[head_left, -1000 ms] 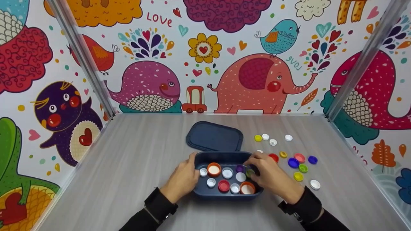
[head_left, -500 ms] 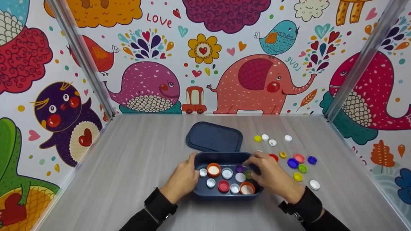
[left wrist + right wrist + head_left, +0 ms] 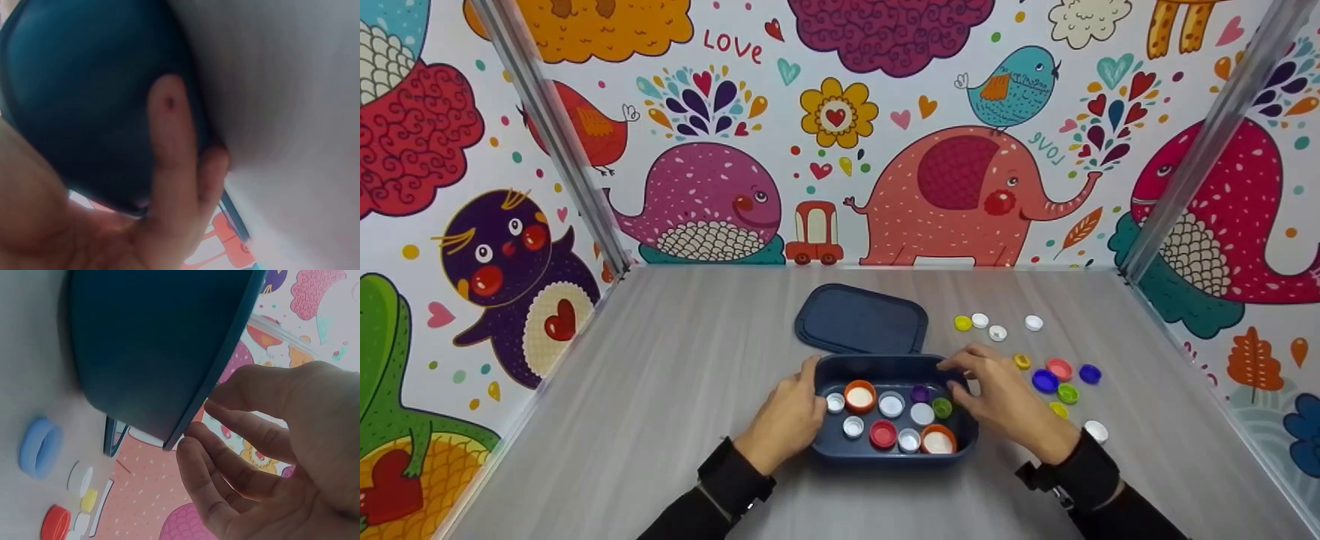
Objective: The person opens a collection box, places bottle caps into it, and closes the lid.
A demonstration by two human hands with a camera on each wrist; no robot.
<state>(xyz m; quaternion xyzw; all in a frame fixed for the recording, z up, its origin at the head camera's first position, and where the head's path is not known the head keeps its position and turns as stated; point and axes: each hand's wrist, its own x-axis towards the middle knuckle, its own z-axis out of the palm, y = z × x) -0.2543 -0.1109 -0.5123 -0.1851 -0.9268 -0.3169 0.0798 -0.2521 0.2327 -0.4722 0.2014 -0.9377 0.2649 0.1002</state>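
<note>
A dark blue plastic box (image 3: 885, 456) sits on the table with several bottle caps spread over its floor. My left hand (image 3: 787, 416) grips its left end, fingers (image 3: 171, 129) flat along the outer wall in the left wrist view. Inside, near the right end, lies a green cap (image 3: 942, 407) beside a white cap (image 3: 922, 413) and a purple cap (image 3: 920, 394). My right hand (image 3: 1009, 397) hovers at the right rim with thumb and fingers apart, holding nothing. In the right wrist view, its fingertips are right by the box's rim (image 3: 211, 377).
Behind the box lies its dark blue lid (image 3: 859, 319). To the right, several loose caps are scattered, among them a dark blue cap (image 3: 1044, 381), a pink cap (image 3: 1059, 368) and a white cap (image 3: 1096, 431). Printed walls (image 3: 840, 172) enclose the table.
My right hand has let go of the green cap, which now lies on the box floor, and has drawn back toward the right rim. My left hand stays in place.
</note>
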